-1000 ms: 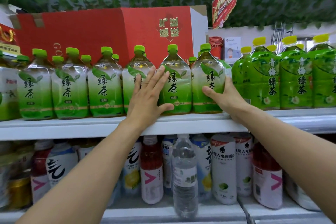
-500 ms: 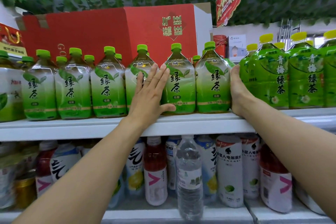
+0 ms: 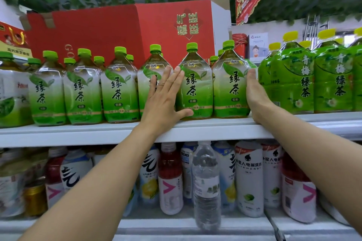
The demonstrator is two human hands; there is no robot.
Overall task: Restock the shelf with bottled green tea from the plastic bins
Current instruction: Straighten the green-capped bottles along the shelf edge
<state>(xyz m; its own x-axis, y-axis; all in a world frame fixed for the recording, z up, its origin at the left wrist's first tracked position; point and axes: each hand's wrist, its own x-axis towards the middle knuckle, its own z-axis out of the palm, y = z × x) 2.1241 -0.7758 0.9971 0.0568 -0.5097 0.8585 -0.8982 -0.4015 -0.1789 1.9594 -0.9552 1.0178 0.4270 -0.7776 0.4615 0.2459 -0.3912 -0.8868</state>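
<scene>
A row of green tea bottles (image 3: 119,88) stands upright along the front of the white shelf (image 3: 78,133), and the left hand (image 3: 164,100) lies flat against two of them near the row's right end, fingers straight and pointing to 12 o'clock, thumb spread toward 3 o'clock. Their labels read 绿茶 with 低糖 beneath. At 3 o'clock of it, the right hand (image 3: 254,92), held open, presses its palm on the side of the last bottle (image 3: 231,86), just beside darker green bottles (image 3: 293,82) marked 青梅绿茶.

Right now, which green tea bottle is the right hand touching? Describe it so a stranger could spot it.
Find the red box above the top shelf. Below its right end stands the last pale-label tea bottle. The right hand lies flat against its side, between it and the darker green, yellow-capped bottles.
</scene>
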